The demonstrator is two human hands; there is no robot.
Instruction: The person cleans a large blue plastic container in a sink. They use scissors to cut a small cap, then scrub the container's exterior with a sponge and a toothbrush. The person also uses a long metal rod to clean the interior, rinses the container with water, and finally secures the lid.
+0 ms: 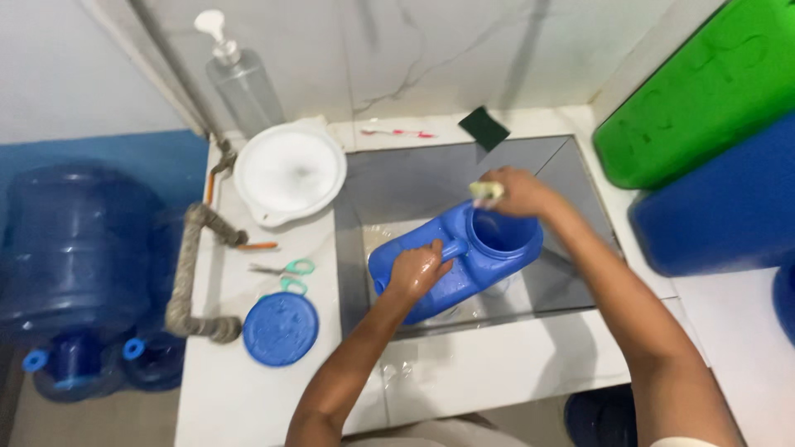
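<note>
A blue plastic jug [464, 269] with a wide open mouth lies tilted in the steel sink [414, 178]. My left hand [414, 269] grips the jug by its handle. Over the rim of the jug's mouth, my right hand [513, 192] is closed on a small yellowish sponge [486, 191]. The jug's round blue lid [280, 329] lies flat on the white counter to the left of the sink.
A white bowl [290, 172], green-handled scissors [286, 269], a clear pump bottle [240, 79], a toothbrush [397, 132] and a dark scouring pad [484, 127] sit around the sink. Large blue water bottles [74, 248] stand at left; green [704, 91] and blue containers [729, 207] at right.
</note>
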